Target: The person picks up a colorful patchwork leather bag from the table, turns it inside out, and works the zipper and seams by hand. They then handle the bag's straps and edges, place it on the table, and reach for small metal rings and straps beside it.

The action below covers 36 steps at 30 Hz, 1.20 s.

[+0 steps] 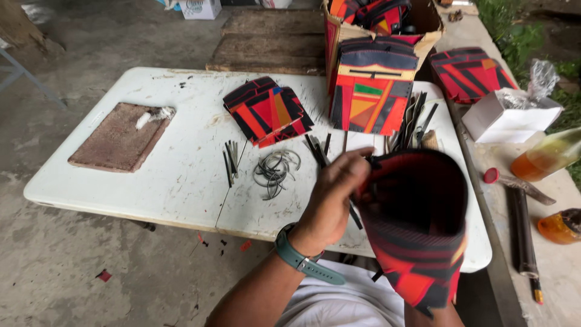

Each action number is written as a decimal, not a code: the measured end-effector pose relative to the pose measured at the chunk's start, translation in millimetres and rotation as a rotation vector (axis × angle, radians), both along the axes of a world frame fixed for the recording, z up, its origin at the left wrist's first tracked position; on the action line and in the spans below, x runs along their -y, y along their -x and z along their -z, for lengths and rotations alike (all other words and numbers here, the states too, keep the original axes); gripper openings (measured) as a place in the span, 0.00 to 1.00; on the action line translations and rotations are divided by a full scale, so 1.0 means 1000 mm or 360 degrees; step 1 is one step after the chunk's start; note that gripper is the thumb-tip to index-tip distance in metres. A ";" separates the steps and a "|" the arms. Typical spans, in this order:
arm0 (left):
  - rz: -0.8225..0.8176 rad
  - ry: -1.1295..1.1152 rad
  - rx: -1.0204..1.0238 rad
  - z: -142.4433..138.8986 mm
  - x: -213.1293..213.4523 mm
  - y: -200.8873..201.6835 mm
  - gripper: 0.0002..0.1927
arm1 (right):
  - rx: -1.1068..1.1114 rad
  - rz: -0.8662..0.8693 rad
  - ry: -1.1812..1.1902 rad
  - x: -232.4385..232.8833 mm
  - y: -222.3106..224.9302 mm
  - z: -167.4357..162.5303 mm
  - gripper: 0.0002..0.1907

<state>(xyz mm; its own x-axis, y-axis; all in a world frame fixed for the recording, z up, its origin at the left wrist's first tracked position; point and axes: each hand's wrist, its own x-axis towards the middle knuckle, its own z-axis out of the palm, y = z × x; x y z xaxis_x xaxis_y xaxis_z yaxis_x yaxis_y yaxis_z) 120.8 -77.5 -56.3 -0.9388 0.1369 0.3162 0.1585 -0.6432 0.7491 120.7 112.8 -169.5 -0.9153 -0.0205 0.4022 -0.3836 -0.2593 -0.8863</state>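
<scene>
**Head view: hand at the rim of a patterned pouch**

A brown board [121, 138] lay far left on the white table [181, 181]; metal rings [275, 168] sat mid-table. The left hand [330, 203] pinched a thin black strip [354, 215] against the red-and-black pouch [417, 224], held near, right of centre. The right hand was hidden behind it; I cannot tell its fingers.
</scene>
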 end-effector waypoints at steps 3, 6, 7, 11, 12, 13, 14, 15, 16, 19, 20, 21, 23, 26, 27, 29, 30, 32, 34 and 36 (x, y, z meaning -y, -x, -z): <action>0.0107 0.0196 -0.0103 -0.010 0.010 -0.006 0.25 | -0.0029 -0.0002 0.0003 -0.004 0.003 -0.003 0.16; 0.0186 0.0394 -0.0190 -0.018 0.019 -0.015 0.26 | -0.0055 -0.0022 -0.0003 -0.004 0.009 -0.002 0.15; 0.0198 0.0483 -0.0229 -0.022 0.020 -0.017 0.26 | -0.0066 -0.0019 -0.0014 -0.004 0.011 -0.002 0.15; 0.0113 0.0863 -0.0248 -0.039 0.022 -0.024 0.27 | -0.0101 0.0023 -0.0018 -0.008 0.010 -0.004 0.15; 0.0049 0.0933 -0.0291 -0.043 0.022 -0.026 0.27 | -0.0115 0.0041 -0.0016 -0.009 0.009 -0.006 0.15; -0.0015 0.1004 -0.0335 -0.047 0.022 -0.026 0.27 | -0.0146 0.0086 -0.0074 -0.011 0.008 -0.008 0.14; -0.0041 0.1017 -0.0351 -0.052 0.022 -0.026 0.26 | -0.0158 0.0107 -0.0088 -0.011 0.008 -0.010 0.14; -0.0065 0.1033 -0.0365 -0.056 0.021 -0.024 0.26 | -0.0174 0.0125 -0.0099 -0.011 0.008 -0.012 0.14; -0.0084 0.1049 -0.0374 -0.060 0.021 -0.023 0.25 | -0.0252 0.0200 -0.0178 -0.010 0.009 -0.013 0.14; -0.0009 0.0999 -0.0215 -0.069 0.020 -0.015 0.24 | -0.0028 -0.0076 0.0254 -0.006 0.013 -0.015 0.13; -0.0062 0.1043 -0.0252 -0.070 0.020 -0.014 0.24 | -0.0142 0.0118 -0.0092 -0.005 0.015 -0.016 0.12; -0.0115 0.1088 -0.0282 -0.070 0.021 -0.015 0.23 | -0.0246 0.0311 -0.0438 -0.005 0.016 -0.016 0.11; -0.0165 0.1123 -0.0301 -0.069 0.022 -0.017 0.22 | -0.0418 0.0403 -0.0660 -0.005 0.017 -0.019 0.09; -0.0138 0.1110 -0.0271 -0.064 0.023 -0.022 0.21 | -0.0551 0.0273 -0.0524 0.000 0.008 -0.030 0.09; -0.0126 0.1119 -0.0270 -0.063 0.023 -0.022 0.21 | -0.0550 0.0346 -0.0636 0.003 0.004 -0.035 0.09; -0.0101 0.1120 -0.0347 -0.061 0.025 -0.020 0.19 | -0.0385 0.0248 -0.0392 0.013 -0.008 -0.044 0.11; -0.0088 0.1110 -0.0419 -0.061 0.026 -0.019 0.18 | -0.0219 0.0076 -0.0039 0.021 -0.018 -0.045 0.13; 0.0035 0.1059 -0.0422 -0.063 0.030 -0.016 0.17 | 0.0208 -0.0141 0.0418 0.018 -0.037 -0.050 0.19; 0.0244 0.0980 -0.0291 -0.068 0.035 -0.014 0.18 | 0.0286 -0.0125 0.0361 0.010 -0.041 -0.051 0.19; -0.0099 0.1323 -0.0913 -0.076 0.047 -0.013 0.14 | 0.0092 0.0028 0.0090 -0.001 -0.035 -0.049 0.18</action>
